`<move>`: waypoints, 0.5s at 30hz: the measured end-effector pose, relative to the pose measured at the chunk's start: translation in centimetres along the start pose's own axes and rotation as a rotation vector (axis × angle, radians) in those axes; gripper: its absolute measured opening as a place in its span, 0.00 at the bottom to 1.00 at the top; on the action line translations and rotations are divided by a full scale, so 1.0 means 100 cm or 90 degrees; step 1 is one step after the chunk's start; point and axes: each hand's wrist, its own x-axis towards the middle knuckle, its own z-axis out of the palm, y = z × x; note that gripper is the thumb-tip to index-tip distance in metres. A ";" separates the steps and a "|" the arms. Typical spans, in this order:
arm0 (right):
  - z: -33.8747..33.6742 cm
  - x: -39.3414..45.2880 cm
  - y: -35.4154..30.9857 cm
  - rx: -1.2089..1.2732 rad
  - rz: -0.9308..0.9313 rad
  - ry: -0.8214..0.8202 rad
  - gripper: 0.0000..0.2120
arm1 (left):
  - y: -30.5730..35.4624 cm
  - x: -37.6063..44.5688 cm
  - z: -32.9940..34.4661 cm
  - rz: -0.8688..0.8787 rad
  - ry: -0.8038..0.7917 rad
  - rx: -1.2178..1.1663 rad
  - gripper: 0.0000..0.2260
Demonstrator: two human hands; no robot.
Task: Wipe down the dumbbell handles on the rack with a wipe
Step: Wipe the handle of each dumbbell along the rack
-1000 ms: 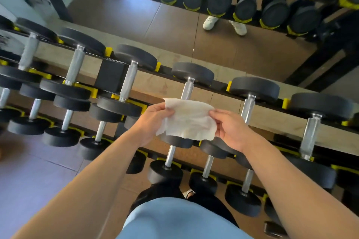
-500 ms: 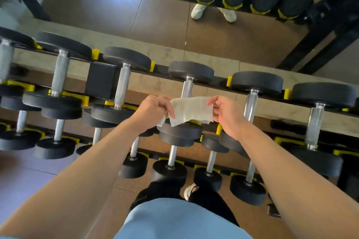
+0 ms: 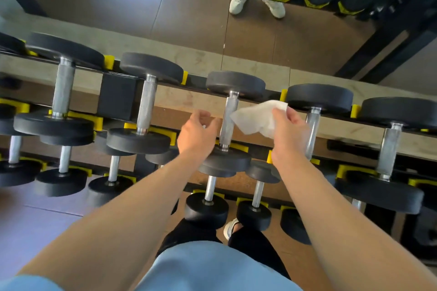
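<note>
The right hand (image 3: pixel 289 129) pinches a crumpled white wipe (image 3: pixel 257 116) between thumb and curled fingers (image 3: pixel 280 111). The wipe hangs to the thumb side of those fingers, its free corner just beside, possibly touching, the knurled silver steel handle (image 3: pixel 228 123) of a black round-headed dumbbell (image 3: pixel 235 84) on the top tier of the black steel rack with yellow plastic cradles (image 3: pixel 118 97). The left hand (image 3: pixel 195 133) holds nothing; its fingers (image 3: pixel 203 114) are loosely curled and slightly spread, their tips just beside the same handle on its opposite side, apart from it. The handle stands between the two sets of fingertips. Beyond the right fingers lies a neighbouring black dumbbell head (image 3: pixel 319 97).
</note>
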 end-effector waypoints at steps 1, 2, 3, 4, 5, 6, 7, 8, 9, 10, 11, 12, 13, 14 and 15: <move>-0.005 -0.004 -0.002 0.004 -0.042 0.037 0.12 | 0.002 -0.003 0.007 0.004 0.007 0.007 0.13; -0.009 -0.009 -0.004 0.001 -0.081 0.062 0.11 | 0.003 -0.004 0.013 0.004 0.028 0.009 0.12; -0.011 -0.012 -0.001 -0.005 -0.109 0.070 0.10 | 0.004 -0.005 0.015 -0.003 0.054 0.003 0.11; -0.009 -0.016 0.002 -0.011 -0.120 0.069 0.10 | 0.004 -0.005 0.015 -0.015 0.079 -0.016 0.10; -0.004 -0.018 0.007 -0.016 -0.110 0.059 0.10 | 0.003 -0.006 0.015 -0.027 0.100 -0.040 0.09; 0.003 -0.022 0.011 -0.027 -0.089 0.042 0.11 | 0.003 -0.007 0.014 -0.031 0.119 -0.053 0.08; 0.011 -0.025 0.016 -0.056 -0.073 0.015 0.11 | 0.002 -0.010 0.014 -0.029 0.137 -0.052 0.07; 0.019 -0.028 0.020 -0.098 -0.062 -0.026 0.12 | 0.001 -0.014 0.014 -0.028 0.152 -0.047 0.06; 0.027 -0.031 0.024 -0.133 -0.042 -0.087 0.12 | 0.000 -0.016 0.016 -0.038 0.164 -0.047 0.06; 0.034 -0.034 0.026 -0.160 -0.012 -0.154 0.12 | -0.001 -0.018 0.017 -0.065 0.175 -0.058 0.06; 0.038 -0.037 0.029 -0.179 0.020 -0.210 0.13 | -0.001 -0.019 0.018 -0.099 0.184 -0.074 0.06; 0.041 -0.038 0.031 -0.187 0.037 -0.238 0.13 | -0.002 -0.019 0.019 -0.126 0.191 -0.083 0.06; 0.042 -0.035 0.034 -0.184 0.031 -0.235 0.12 | -0.003 -0.018 0.020 -0.136 0.196 -0.081 0.05; 0.043 -0.028 0.035 -0.172 0.020 -0.212 0.10 | -0.003 -0.017 0.020 -0.132 0.197 -0.071 0.05; 0.045 -0.022 0.035 -0.175 0.016 -0.193 0.12 | -0.003 -0.016 0.019 -0.126 0.195 -0.062 0.05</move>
